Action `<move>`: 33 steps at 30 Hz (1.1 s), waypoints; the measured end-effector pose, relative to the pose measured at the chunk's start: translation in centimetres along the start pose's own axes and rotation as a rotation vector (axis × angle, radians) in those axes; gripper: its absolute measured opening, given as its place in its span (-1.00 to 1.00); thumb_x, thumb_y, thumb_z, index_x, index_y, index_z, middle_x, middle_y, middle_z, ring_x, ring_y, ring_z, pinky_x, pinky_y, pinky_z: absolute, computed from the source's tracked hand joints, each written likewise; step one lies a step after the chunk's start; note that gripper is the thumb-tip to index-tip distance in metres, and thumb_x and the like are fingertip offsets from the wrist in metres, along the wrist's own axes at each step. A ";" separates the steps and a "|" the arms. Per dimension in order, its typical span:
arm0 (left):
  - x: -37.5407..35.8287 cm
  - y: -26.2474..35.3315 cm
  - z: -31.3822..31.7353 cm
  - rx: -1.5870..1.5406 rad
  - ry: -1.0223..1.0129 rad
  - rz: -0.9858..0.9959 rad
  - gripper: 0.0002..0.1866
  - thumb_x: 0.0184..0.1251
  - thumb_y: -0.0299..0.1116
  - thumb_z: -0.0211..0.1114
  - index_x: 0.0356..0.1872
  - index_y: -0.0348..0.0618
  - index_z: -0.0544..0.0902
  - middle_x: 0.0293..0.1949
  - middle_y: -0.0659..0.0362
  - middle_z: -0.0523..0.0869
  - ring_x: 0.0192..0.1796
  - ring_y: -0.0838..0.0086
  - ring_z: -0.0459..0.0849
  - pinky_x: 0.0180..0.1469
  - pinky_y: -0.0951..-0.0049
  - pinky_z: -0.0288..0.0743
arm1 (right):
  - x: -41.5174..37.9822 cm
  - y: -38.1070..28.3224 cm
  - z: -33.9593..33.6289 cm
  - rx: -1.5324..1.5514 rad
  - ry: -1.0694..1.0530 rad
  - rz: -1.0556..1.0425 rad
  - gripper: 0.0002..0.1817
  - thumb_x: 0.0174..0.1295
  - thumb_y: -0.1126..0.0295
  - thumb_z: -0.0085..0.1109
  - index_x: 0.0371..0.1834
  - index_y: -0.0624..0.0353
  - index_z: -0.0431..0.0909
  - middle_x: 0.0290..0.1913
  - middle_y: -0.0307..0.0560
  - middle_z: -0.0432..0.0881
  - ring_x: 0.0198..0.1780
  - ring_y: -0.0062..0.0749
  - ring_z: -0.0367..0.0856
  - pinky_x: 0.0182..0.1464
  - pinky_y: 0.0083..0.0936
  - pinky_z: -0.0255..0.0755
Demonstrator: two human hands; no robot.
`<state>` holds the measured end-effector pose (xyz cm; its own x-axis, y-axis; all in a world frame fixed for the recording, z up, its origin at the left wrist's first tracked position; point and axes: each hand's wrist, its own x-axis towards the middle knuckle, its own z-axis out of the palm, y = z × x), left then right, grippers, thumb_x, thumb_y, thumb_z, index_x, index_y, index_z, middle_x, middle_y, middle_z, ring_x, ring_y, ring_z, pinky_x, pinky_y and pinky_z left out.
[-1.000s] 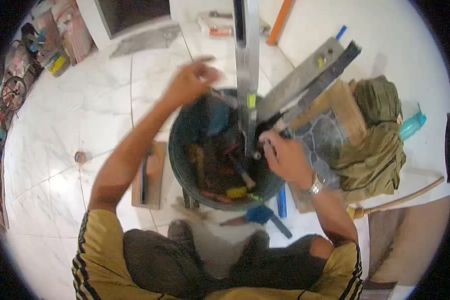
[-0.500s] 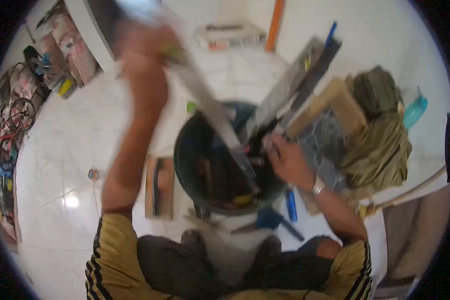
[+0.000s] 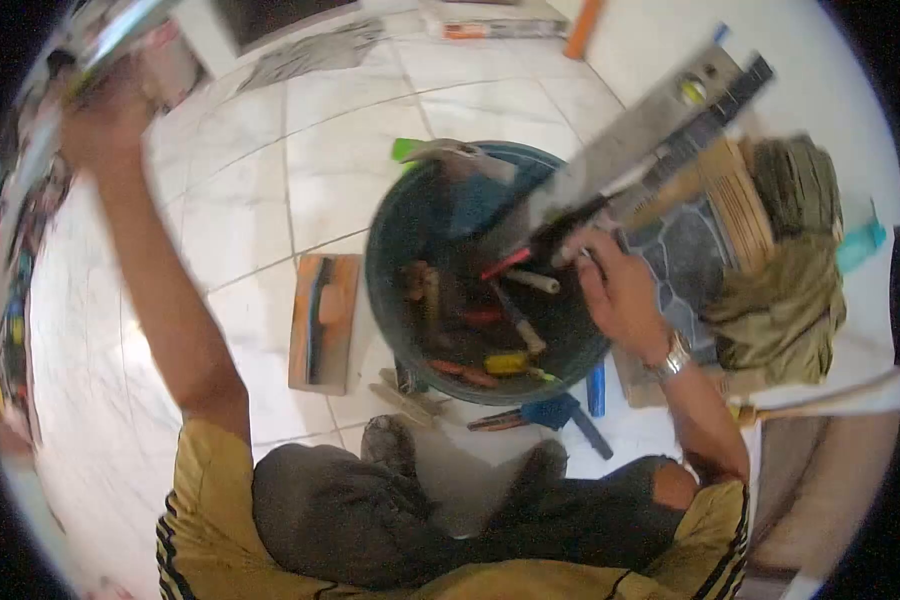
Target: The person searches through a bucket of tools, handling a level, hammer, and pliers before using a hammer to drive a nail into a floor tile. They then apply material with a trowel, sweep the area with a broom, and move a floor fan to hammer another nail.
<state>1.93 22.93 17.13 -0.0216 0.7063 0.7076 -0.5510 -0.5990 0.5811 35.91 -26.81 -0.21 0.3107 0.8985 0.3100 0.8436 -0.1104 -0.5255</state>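
My left hand (image 3: pixel 108 125), blurred, is stretched far out to the upper left. It is closed round a long metal bar (image 3: pixel 128 35) that runs along the view's edge; the bar's exact kind is smeared. My right hand (image 3: pixel 618 290) is at the right rim of a dark green bucket (image 3: pixel 378 290), fingers curled by dark bars; what they grip is hidden. A grey spirit level (image 3: pixel 630 140) with a yellow-green vial leans out of the bucket beside a black-edged bar (image 3: pixel 705 125). Inside lie several hand tools, including one with a yellow handle (image 3: pixel 506 363).
A plastering float (image 3: pixel 325 325) lies on the tiles left of the bucket. Tools with blue parts (image 3: pixel 550 412) lie before my feet. At right are a cardboard box (image 3: pixel 742 205), olive cloth (image 3: pixel 785 310) and a teal bottle (image 3: pixel 860 245). Clutter lines the far left.
My left hand has swung left, taking the metal bar from over the bucket to the upper left edge. My right hand stays at the bucket rim. The view has shifted.
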 end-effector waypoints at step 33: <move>-36.9 -43.5 -2.9 -0.167 0.687 -1.266 -0.09 0.29 0.36 0.39 0.37 -0.19 0.38 0.12 -0.05 0.62 0.09 0.08 0.69 0.20 0.04 0.54 | 1.5 -1.9 -0.1 -0.077 -0.119 0.139 -0.77 0.47 0.44 0.07 0.13 0.12 0.57 -0.19 0.15 0.75 -0.34 0.12 0.74 -0.29 -0.19 0.55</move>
<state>24.24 24.06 -35.42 0.1823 0.7855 -0.5914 -0.5916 0.5680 0.5721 34.83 -25.34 1.33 0.3762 0.9159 0.1401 0.8288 -0.2651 -0.4928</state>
